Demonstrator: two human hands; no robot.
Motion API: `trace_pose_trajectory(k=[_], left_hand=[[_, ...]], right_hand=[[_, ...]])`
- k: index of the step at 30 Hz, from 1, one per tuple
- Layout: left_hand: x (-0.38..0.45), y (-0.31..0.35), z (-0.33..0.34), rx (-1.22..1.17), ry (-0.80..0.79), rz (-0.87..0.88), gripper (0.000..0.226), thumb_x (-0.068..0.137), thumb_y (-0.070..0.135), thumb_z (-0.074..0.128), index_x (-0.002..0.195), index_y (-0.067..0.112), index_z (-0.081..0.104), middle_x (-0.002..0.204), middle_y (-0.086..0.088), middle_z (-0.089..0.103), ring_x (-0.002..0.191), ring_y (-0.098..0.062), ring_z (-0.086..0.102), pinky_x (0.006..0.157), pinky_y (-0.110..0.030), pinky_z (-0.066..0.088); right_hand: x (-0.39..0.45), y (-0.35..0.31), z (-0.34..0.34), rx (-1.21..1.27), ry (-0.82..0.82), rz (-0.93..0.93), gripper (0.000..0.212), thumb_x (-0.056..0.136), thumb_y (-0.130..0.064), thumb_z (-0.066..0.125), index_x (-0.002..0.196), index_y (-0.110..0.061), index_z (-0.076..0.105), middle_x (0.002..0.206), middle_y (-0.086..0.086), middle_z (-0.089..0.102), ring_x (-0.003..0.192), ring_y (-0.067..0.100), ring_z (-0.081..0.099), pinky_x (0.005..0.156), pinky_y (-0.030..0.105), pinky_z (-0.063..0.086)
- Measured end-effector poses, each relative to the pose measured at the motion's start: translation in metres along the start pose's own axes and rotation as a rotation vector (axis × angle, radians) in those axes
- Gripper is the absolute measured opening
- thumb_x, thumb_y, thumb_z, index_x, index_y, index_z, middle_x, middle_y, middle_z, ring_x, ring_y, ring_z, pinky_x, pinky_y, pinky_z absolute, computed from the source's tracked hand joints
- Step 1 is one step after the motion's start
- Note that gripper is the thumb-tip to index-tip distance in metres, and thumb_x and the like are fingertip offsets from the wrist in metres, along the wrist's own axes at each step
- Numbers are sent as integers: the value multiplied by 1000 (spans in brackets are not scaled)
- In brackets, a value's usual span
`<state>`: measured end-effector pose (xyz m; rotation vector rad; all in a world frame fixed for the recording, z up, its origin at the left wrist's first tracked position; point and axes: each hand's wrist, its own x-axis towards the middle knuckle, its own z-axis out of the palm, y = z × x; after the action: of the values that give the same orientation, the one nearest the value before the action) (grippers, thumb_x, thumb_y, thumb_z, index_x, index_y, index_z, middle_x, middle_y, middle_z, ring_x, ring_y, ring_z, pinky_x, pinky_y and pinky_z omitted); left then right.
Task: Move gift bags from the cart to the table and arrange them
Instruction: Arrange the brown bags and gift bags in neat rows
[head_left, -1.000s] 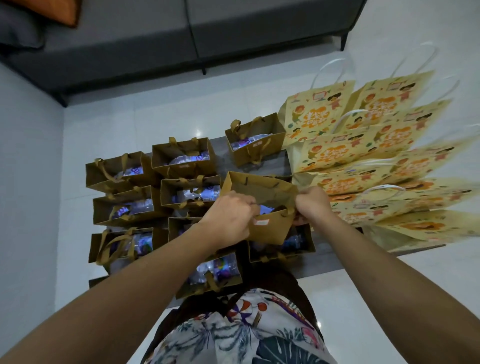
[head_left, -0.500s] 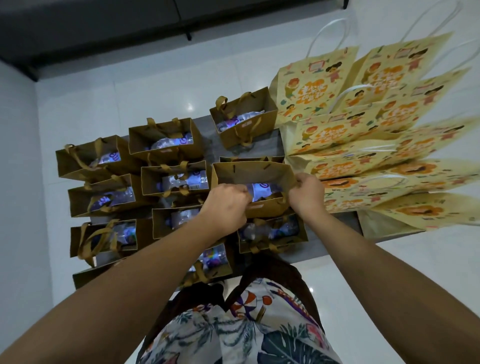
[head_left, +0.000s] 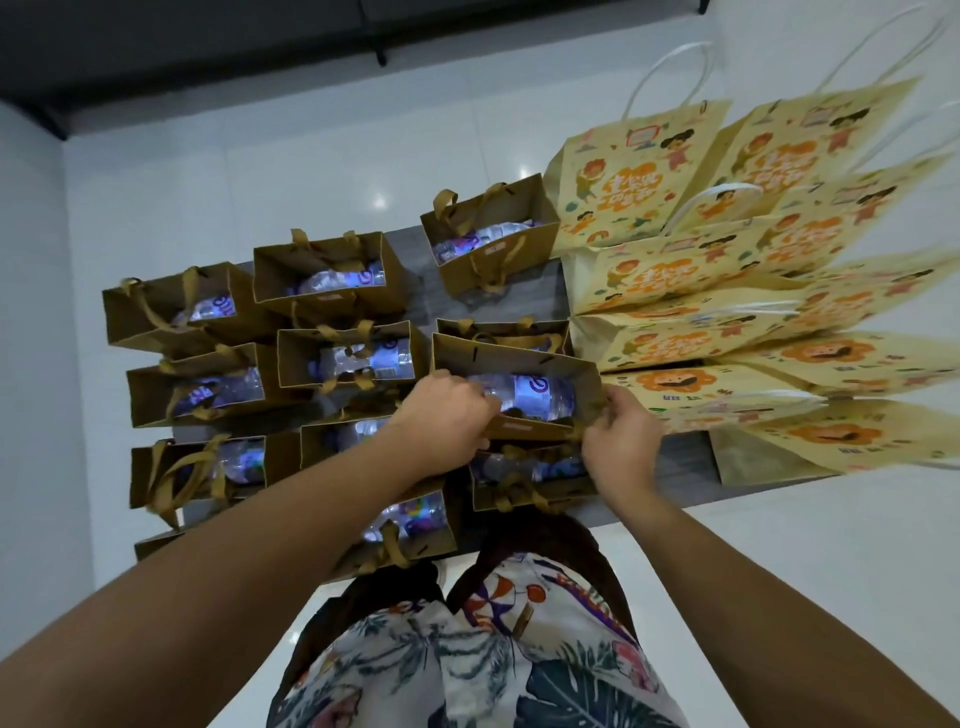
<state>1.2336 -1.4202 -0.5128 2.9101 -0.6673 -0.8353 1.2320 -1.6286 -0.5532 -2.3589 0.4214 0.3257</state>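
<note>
My two arms are bare from the elbow to the wrist, no sleeve is visible on them. My left hand (head_left: 447, 413) and my right hand (head_left: 621, 441) have no ring, watch or glove. I wear a white shirt (head_left: 467, 660) printed with dark green leaves, grey palm fronds and orange-red patterns.

A glossy white tiled floor (head_left: 291, 171) fills most of the view, and a small bright glint of light (head_left: 380, 200) shows on it beyond the far edge of the grey, wood-grained tabletop (head_left: 680, 470). Along the top runs a dark grey sofa (head_left: 208, 36) raised on thin black legs (head_left: 382, 56), with shadow beneath it. At the left edge a pale wall (head_left: 28, 364) stands.
</note>
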Motion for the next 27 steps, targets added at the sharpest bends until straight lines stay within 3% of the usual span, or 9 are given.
trace_pose_trajectory(k=[4,8,12,16,24,27], left_hand=[[-3,-8,-8,141,-82,-27,19,96,22,57,114,20,60,102,-2,69,97,-24,65,92,-35,43],[1,6,-1,130,-103,8,14,96,19,55,107,21,63,96,-1,69,90,-22,65,94,-36,45],[7,20,18,105,-164,-5,13,94,19,57,106,20,63,100,-4,70,93,-25,66,90,-36,45],[9,15,34,112,-184,-85,19,93,14,56,108,19,64,104,-5,71,96,-27,66,92,-35,45],[29,-5,70,47,-277,-95,22,97,17,54,116,18,64,112,-6,69,107,-27,62,97,-35,43],[31,-3,79,-112,-307,-137,23,96,18,55,117,18,65,112,-9,68,106,-31,64,88,-36,49]], right_hand=[[2,-7,-2,5,32,-28,36,88,10,49,115,-2,71,87,15,71,76,28,60,66,27,37],[6,-6,-17,-8,101,-68,31,88,10,52,111,0,71,82,17,70,71,26,57,66,30,39],[8,-1,-21,-88,66,-77,35,85,12,52,111,-2,70,75,9,63,68,27,56,63,29,37],[11,-6,-4,-125,-18,-33,26,90,5,50,109,-1,68,84,17,67,72,27,55,63,32,41],[28,7,37,-212,-124,77,23,90,0,51,102,-10,68,90,13,67,85,31,59,66,36,49],[30,11,47,-210,-148,110,35,91,2,51,117,-11,69,97,16,70,94,35,64,77,38,53]])
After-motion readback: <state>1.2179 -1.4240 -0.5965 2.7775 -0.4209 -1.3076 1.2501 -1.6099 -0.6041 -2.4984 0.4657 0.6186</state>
